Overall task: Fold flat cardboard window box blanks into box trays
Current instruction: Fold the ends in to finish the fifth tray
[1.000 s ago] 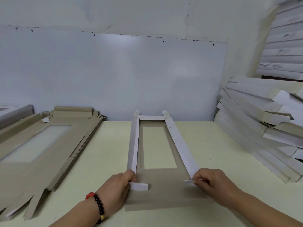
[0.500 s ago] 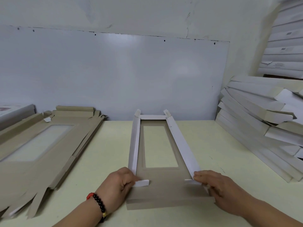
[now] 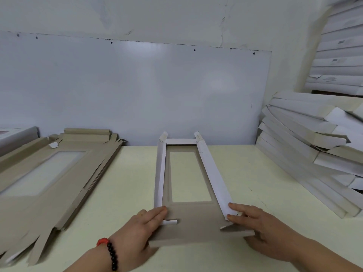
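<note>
A half-folded window box blank (image 3: pixel 196 226) lies lengthwise in the middle of the pale table (image 3: pixel 129 185). Its brown inside faces up, with a long rectangular window. The two long white side walls and the far end wall stand up. My left hand (image 3: pixel 137 232) grips the near end of the left wall, pressing its small white tab inward. My right hand (image 3: pixel 261 232) holds the near end of the right wall and the near right corner of the end flap, which is lifting off the table.
A stack of flat brown window blanks (image 3: pixel 45 179) lies at the left. Folded white trays (image 3: pixel 310 146) lean in a pile at the right, with more stacked behind (image 3: pixel 341 61). A white board (image 3: pixel 137 91) stands against the wall behind the table.
My right hand has slid from the right tab down to the near flap's corner and is raising it. My left hand has stayed on the left wall's tab.
</note>
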Available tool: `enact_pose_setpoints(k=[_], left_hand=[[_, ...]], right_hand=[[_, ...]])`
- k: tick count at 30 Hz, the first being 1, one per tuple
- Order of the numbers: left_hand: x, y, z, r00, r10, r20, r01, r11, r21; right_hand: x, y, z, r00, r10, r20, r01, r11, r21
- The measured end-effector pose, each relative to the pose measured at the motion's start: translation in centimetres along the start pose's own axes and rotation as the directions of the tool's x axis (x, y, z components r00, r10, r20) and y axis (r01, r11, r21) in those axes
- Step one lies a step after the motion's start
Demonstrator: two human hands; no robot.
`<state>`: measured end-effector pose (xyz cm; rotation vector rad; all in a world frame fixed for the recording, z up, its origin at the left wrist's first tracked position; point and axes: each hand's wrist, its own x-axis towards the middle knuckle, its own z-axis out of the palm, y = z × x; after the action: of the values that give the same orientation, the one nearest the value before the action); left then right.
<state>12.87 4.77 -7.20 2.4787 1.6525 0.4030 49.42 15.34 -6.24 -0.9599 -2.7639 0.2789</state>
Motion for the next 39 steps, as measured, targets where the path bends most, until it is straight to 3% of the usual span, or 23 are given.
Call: enact_pose_setpoints(k=[2, 7, 11, 14, 17, 21, 29, 35, 39], left_hand=[[0.3, -0.1, 0.3, 0.997, -0.018, -0.073, 0.014, 0.999, -0.053], [0.8, 0.3, 0.3, 0.978, -0.116, -0.174, 0.077, 0.973, -0.216], [1.2, 0.5, 0.2, 0.928, -0.274, -0.253, 0.190, 0.931, -0.312], [1.4, 0.8, 0.4, 0.896, -0.338, -0.287, 0.225, 0.905, -0.362], [1.6, 1.1, 0.7, 0.881, -0.362, -0.306, 0.232, 0.892, -0.388], [1.7, 1.1, 0.9, 0.877, -0.380, -0.294, 0.249, 0.883, -0.399], [2.1, 1.3, 0.7, 0.839, -0.467, -0.278, 0.277, 0.808, -0.520], [2.3, 1.8, 0.6, 0.803, -0.467, -0.370, 0.292, 0.850, -0.438], [2.4, 1.7, 0.4, 0.760, -0.526, -0.382, 0.329, 0.818, -0.472]], right_hand=[[0.1, 0.2, 0.3, 0.996, -0.025, -0.082, 0.026, 1.000, 0.005], [0.6, 0.4, 0.8, 0.991, -0.006, -0.130, 0.000, 0.999, -0.048], [1.2, -0.3, 0.5, 0.972, 0.071, -0.222, -0.049, 0.994, 0.103], [1.8, -0.5, 0.6, 0.957, 0.197, -0.212, -0.158, 0.970, 0.187], [2.1, -0.4, 1.2, 0.920, 0.341, -0.194, -0.249, 0.889, 0.384], [2.4, -1.0, 1.5, 0.872, 0.441, -0.213, -0.240, 0.764, 0.599], [2.5, -1.8, 1.9, 0.854, 0.413, -0.316, -0.194, 0.817, 0.543], [2.5, -2.2, 1.8, 0.851, 0.426, -0.305, -0.225, 0.823, 0.522], [2.5, -2.5, 1.5, 0.844, 0.433, -0.317, -0.260, 0.846, 0.465]])
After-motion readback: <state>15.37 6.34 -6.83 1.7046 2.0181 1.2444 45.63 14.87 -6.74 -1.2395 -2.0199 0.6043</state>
